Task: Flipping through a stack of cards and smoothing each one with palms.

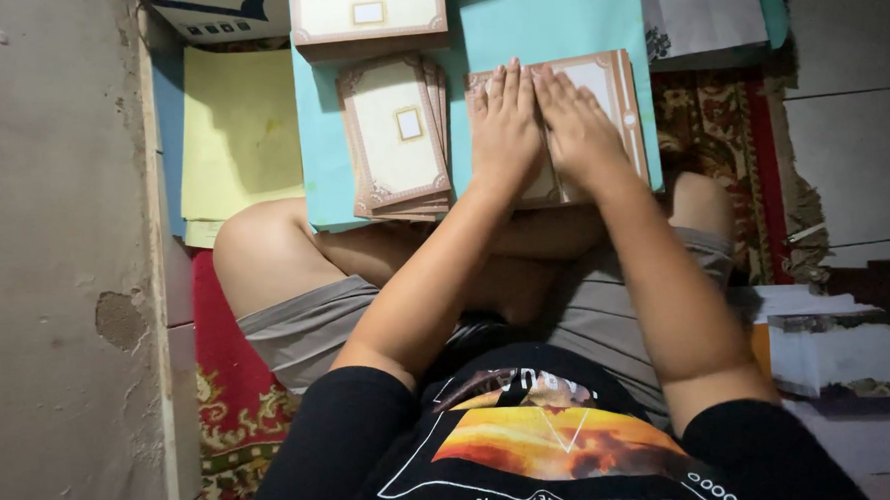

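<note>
Grey concrete wall (56,267) fills the whole left side of the frame, chipped in one spot at mid-height. Person seated cross-legged on a red patterned rug (233,389), black printed shirt at the bottom centre, grey shorts, bare knees out to either side. Across the lap and upper centre lies a teal sheet (545,26), serving as a work surface. To its left, upper left of the frame, a pale yellow sheet (240,139) lies flat with a blue edge showing beside it. On the teal sheet, left of centre, a fanned stack of cream cards (395,137) with brown ornate borders and a small square panel in the middle; edges of several cards show underneath, slightly skewed. Above it, at the top edge, a box-like stack of the same cream cards (367,15), sides squared up; whether it is a container or only a block of cards, cannot tell. At top right a white printed sheet (705,9) overlaps the teal. Just right of centre lies a folded card (613,98) of the same cream and brown, flat on the teal sheet, mostly covered. Both hands rest on it side by side, touching: left hand (505,132) and right hand (578,129), palms down, fingers straight and together, pressing flat, gripping nothing.
</note>
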